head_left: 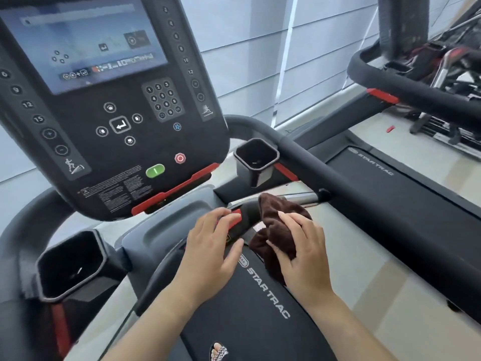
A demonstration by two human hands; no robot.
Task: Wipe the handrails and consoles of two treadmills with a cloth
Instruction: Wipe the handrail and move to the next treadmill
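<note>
— Where is the cloth at this moment?
— The dark brown, fluffy cloth [276,220] is bunched over the short black grip bar [248,213] with the red strip. This bar is just below the big black console [156,142] with its lit screen. The right hand [302,254] grips the cloth; its fingers are curled into the folds and press them onto the bar.
— And the other hand?
— The left hand [210,246] rests on the same bar, just beside the cloth. Its fingers lie close together, only gently bent, over the red strip, and the thumb is stretched out below.
— And the long rail?
— The thick black side handrail [364,194] runs on the right, apart from both hands. A square black cup holder [263,175] sits at its front end. A second black treadmill [406,82] stands farther to the right.
</note>
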